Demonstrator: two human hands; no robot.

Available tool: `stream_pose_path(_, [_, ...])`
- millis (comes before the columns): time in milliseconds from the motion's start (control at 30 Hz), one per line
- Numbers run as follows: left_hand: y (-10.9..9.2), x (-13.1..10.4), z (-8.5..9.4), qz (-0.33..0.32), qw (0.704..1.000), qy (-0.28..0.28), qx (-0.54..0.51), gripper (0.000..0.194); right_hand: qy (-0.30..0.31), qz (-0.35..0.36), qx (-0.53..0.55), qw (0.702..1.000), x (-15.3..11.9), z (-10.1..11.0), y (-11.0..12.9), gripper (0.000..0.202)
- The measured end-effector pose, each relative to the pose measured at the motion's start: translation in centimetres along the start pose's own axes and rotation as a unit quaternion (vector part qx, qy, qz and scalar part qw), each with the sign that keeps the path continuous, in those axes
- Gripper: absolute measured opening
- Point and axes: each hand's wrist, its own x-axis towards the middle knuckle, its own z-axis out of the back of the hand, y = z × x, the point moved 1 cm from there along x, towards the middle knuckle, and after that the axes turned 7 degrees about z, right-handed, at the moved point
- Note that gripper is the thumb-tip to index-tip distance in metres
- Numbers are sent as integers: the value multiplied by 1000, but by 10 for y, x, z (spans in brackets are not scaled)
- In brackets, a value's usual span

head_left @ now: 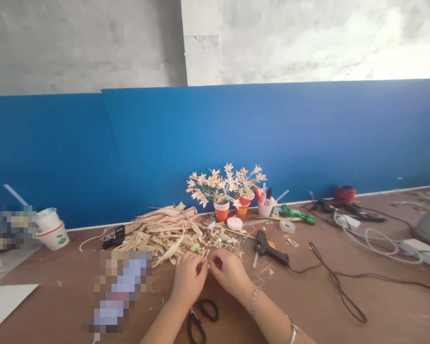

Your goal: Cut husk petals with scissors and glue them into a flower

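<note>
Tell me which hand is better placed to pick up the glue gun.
The right hand, probably. The glue gun lies on the table just beyond and to the right of it, while the left hand sits farther off on the other side. Both hands are pinching a small piece between them, too small to identify.

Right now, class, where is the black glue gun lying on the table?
In the head view, the glue gun lies on the table just right of the right hand, in front of the red paper cups.

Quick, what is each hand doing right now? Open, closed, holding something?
Left hand: fingers pinched closed on something small, too tiny to identify.
Right hand: fingers curled, pinching the same small piece.
</note>
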Motion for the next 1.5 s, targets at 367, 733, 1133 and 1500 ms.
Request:
stream_pose_path(367, [-3,0,-6,67,996,-40,36,20,-71,-86,-81,990,3,-3,-2,9])
stream_pose_path(733, [0,-1,-7,37,999,-16,-16,20,-31,-4,56,998,0,-5,-2,15])
stream_pose_path(1133, [-2,-4,-8,48,999,-6,9,21,-14,27,-32,999,0,-3,-1,10])
stream_pose_path(1500, [-8,-3,-5,51,998,-14,36,20,-25,-6,-50,998,-2,-5,3,10])
